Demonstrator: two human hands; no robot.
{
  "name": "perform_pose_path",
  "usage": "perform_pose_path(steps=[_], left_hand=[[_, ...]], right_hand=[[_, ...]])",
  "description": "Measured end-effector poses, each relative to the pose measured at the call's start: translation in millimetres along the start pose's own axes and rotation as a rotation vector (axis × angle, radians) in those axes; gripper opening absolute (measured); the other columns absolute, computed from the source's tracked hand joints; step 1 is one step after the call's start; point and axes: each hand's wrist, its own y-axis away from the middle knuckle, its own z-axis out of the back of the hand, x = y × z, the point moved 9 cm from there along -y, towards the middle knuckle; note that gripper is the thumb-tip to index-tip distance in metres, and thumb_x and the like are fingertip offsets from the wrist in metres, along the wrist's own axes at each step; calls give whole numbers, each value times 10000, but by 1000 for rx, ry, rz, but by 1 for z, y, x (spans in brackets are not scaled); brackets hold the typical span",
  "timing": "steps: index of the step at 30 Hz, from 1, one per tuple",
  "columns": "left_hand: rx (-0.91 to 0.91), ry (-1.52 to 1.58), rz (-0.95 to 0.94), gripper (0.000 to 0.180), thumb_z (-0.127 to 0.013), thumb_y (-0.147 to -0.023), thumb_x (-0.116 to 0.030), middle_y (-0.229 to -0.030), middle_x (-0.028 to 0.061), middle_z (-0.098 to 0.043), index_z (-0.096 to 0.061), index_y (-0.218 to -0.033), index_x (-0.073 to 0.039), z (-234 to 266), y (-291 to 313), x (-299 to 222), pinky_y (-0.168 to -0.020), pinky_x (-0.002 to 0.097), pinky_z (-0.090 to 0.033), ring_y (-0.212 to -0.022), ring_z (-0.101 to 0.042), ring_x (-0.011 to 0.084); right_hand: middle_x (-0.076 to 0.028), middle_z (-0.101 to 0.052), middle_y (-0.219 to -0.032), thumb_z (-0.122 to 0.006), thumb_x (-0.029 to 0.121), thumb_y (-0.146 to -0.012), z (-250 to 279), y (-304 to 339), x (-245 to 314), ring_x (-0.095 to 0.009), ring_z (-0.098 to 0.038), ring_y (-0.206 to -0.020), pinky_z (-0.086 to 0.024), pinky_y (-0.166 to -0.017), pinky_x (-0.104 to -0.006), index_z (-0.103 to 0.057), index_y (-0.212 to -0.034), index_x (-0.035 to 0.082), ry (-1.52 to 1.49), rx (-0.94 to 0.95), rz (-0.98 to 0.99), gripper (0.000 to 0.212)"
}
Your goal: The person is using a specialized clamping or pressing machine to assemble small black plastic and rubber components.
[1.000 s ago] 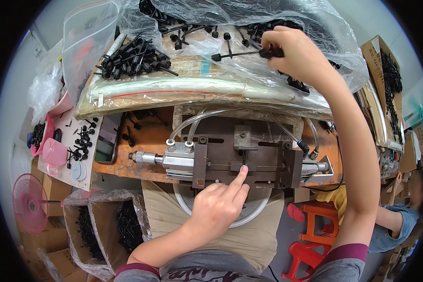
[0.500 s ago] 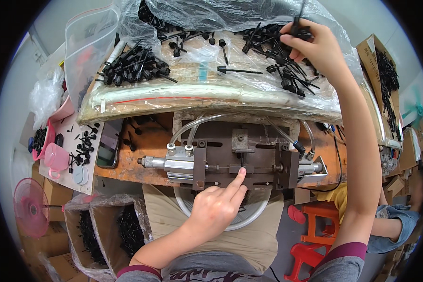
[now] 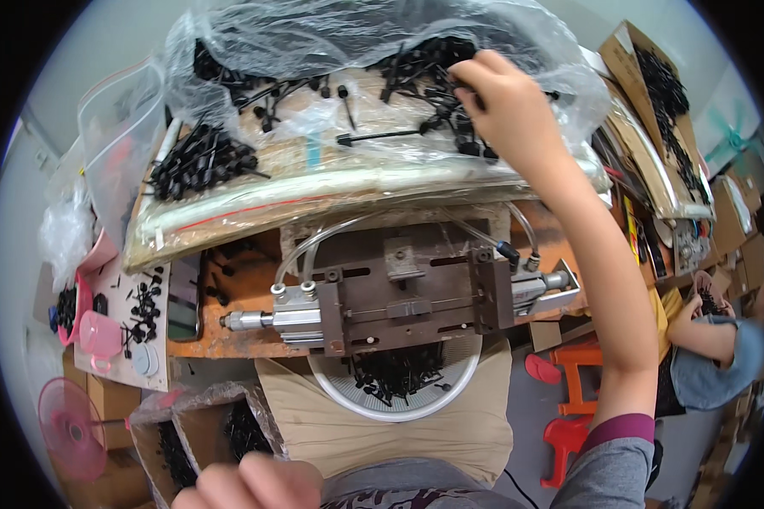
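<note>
My right hand reaches over a heap of thin-stemmed black plastic parts on the plastic-covered board. Its fingertips are closed on a dark piece, apparently one of these parts, mostly hidden by the fingers. Blurred at the lower edge, my left hand has curled knuckles and shows no object; its fingertips are hidden. Between the arms sits a dark metal fixture with a small centre block, a bracket behind it and an air cylinder at the left. A white basket holding black parts rests on my lap below it.
More black parts lie on the board's left. A phone, pink cup and pink fan are at the left. Lined boxes hold parts near my left knee. Stools and another person are at the right.
My left hand has left the fixture's centre and dropped to the lower edge. The black part under its finger is gone from the block. My right hand is lower over the heap; the view has shifted.
</note>
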Motion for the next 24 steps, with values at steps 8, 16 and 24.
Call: perform_pose_path(steps=[8, 16, 24], left_hand=[[-296, 142, 111, 206, -663, -893, -68, -821, -16, -473, -535, -747, -140, -22, -16, -6, -626, 264, -348, -696, -458, 124], [-206, 126, 94, 154, -509, -1000, -118, -872, -1, -486, -484, -850, -103, -27, -17, -13, -720, 252, -379, -815, -475, 124], [-147, 228, -351, 157, -590, -970, -128, -968, -3, -449, -486, -857, -93, -25, -10, -20, -743, 267, -373, -861, -442, 133]], right_hand=[[-115, -607, -959, -653, 37, -767, -47, 2, 21, -289, -691, -839, -574, -695, -388, -689, -872, 42, 160, 299, 183, 111], [-118, -587, -945, -634, -57, -739, -24, 3, 11, -330, -668, -809, -561, -676, -419, -611, -891, 10, 77, 152, 102, 167], [-121, -569, -943, -654, -43, -737, -2, 8, 7, -357, -648, -835, -539, -722, -455, -602, -975, 22, 13, 53, 50, 252]])
